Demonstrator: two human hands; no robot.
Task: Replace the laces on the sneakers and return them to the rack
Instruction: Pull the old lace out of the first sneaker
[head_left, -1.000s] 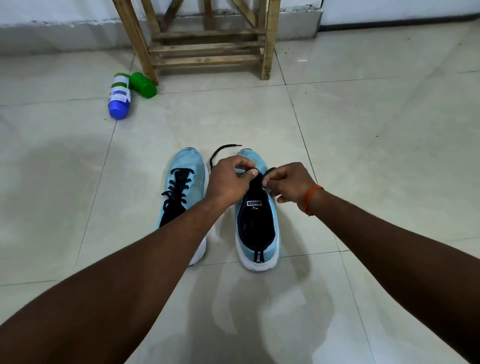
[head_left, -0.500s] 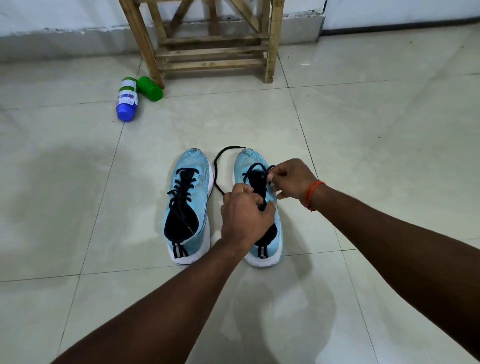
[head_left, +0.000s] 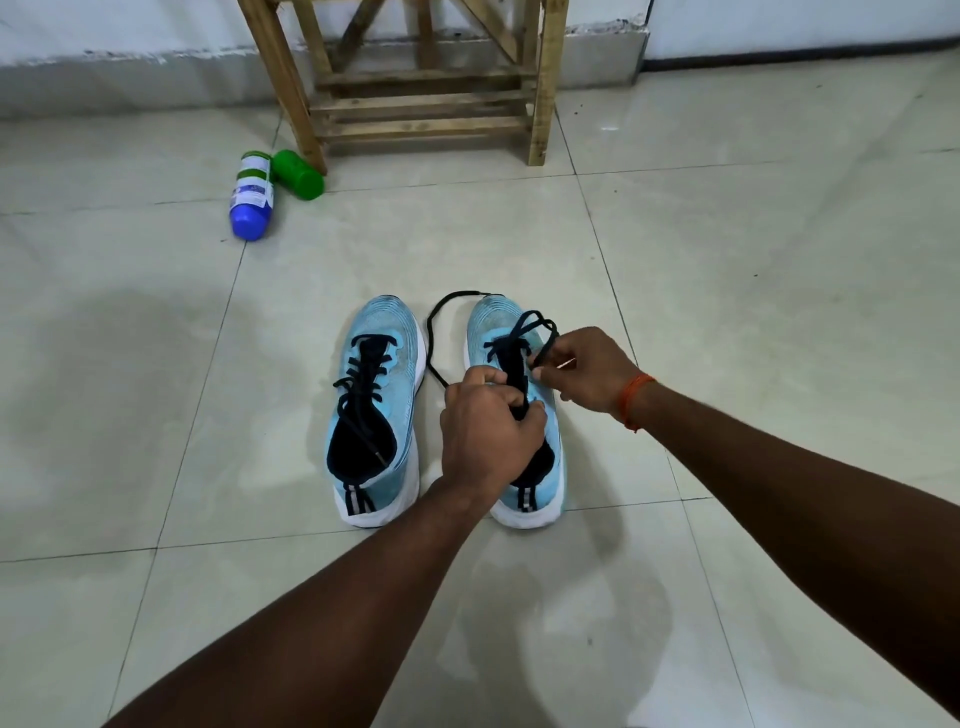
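Floor (head_left: 727, 260) of large glossy pale-cream tiles with thin dark grout lines, softly lit and faintly reflective; white wall (head_left: 78, 26) at the far edge, grey plinth (head_left: 130, 83) at its foot, dark skirting strip (head_left: 805, 50) to the right; slatted wooden rack (head_left: 421, 124) standing against the plinth.

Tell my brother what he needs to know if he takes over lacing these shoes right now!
Left hand: grips the black lace over the right sneaker's tongue.
Right hand: pinches a loop of that lace.
Left sneaker: laced, on the floor beside it.
Done: one shoe, plus the right one's lowest eyelets.
Left: finish lacing, then put both on the wooden rack ahead.
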